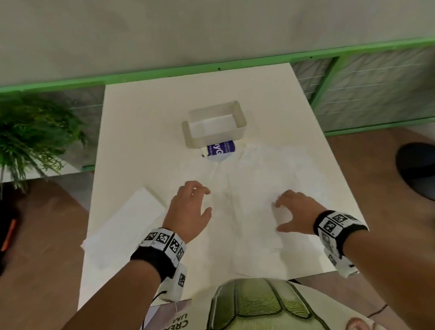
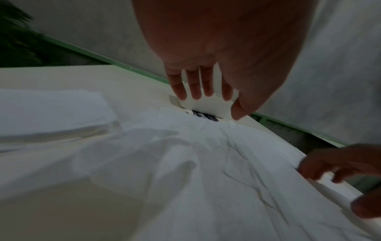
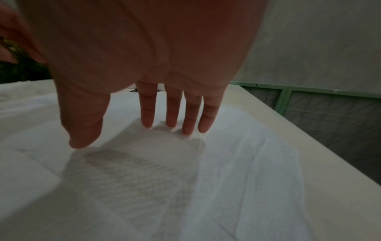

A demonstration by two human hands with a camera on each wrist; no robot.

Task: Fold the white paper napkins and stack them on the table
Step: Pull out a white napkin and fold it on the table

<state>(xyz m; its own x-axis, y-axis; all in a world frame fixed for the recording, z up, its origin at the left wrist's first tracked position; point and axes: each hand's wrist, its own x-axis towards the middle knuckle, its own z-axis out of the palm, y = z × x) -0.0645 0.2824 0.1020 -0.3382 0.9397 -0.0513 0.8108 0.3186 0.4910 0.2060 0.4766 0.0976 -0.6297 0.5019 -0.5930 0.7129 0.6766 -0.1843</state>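
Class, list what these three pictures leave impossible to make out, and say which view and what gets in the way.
- Purple label: head view, text cut off by the white tray and too small.
- Unfolded napkin: head view, white on the white table, edges lost.
- Left hand: left wrist view, touching or hovering unclear.

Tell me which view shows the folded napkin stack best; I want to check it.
The head view: the folded napkin stack lies whole at the table's left edge. The left wrist view shows it dim and cut off at the frame edge. The right wrist view does not clearly show it.
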